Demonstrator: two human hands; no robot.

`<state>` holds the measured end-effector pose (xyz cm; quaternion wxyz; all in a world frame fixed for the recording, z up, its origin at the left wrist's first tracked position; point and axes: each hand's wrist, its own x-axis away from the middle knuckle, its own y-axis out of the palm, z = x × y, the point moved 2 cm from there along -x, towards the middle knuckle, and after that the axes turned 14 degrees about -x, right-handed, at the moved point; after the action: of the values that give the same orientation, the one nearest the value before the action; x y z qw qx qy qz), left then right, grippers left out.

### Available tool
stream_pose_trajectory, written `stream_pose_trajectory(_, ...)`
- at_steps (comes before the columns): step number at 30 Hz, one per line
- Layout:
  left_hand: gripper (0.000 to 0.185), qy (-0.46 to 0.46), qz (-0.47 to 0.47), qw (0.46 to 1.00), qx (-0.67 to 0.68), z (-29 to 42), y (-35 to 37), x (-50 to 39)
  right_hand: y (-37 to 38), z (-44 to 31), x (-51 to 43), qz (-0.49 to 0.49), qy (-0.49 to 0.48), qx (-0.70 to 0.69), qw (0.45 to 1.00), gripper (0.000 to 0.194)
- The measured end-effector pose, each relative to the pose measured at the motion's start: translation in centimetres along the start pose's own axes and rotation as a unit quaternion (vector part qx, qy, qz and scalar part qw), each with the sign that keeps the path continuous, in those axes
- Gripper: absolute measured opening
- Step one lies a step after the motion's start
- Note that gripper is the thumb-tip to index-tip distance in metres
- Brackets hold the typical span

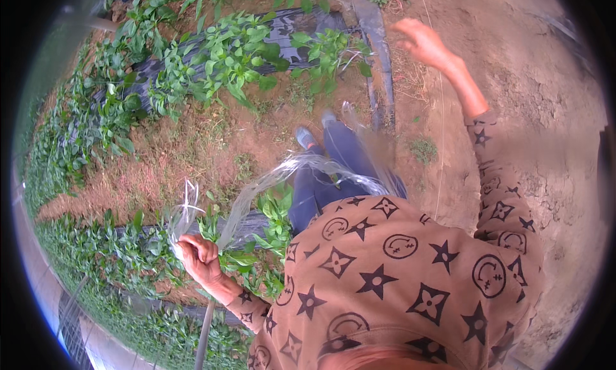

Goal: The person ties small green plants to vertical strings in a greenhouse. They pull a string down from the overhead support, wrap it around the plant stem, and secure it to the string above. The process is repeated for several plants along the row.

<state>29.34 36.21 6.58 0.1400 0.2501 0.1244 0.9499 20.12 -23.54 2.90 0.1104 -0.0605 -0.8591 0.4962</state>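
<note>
My left hand (199, 257) is closed around a bundle of clear plastic twine (236, 218), whose tied end sticks up above the fist. From there the strands arc across my thighs to my waist, and some hang blurred beside my leg. Off to the upper right, my right hand (421, 42) is stretched out over bare soil with its fingers apart and nothing seen in it. The nearest plant to it is a leafy green plant (327, 52) at the end of a row, with whitish strands on its right side.
Rows of leafy plants (236, 47) grow through black plastic mulch film (291, 26). A strip of dark film (378, 47) edges the dirt path. A thin line (441, 110) runs along the ground, and a grey pole (205, 334) stands at the lower left.
</note>
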Motion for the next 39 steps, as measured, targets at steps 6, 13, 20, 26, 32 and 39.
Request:
stream_pose_trajectory(6,0.04,0.18,-0.116,0.973,-0.091,4.8,4.1,5.7,20.8,-6.6,-5.9,-0.21,-0.055,-0.134,0.967,0.073)
stream_pose_trajectory(13,0.044,0.263,-0.313,0.91,-0.073,8.6,6.1,12.2,34.2,-19.5,-9.1,-0.313,-0.193,-0.218,0.904,0.104)
stream_pose_trajectory(20,0.044,0.161,0.084,0.981,0.074,2.8,5.8,11.5,28.7,-26.6,-4.3,-0.312,-0.125,-0.527,0.781,0.02)
stream_pose_trajectory(26,0.033,-0.036,-0.025,0.989,0.144,-6.8,12.1,1.1,20.1,-25.9,1.9,-0.414,-0.063,-0.707,0.571,0.045)
stream_pose_trajectory(32,0.034,-0.117,-0.045,0.99,0.057,-10.1,18.0,-1.4,18.2,-24.5,0.9,-0.276,0.208,-0.85,0.398,0.018)
stream_pose_trajectory(39,0.034,-0.12,-0.04,0.991,0.032,-11.5,20.0,-3.9,15.2,-17.5,-1.1,-0.152,0.213,-0.837,0.481,0.024)
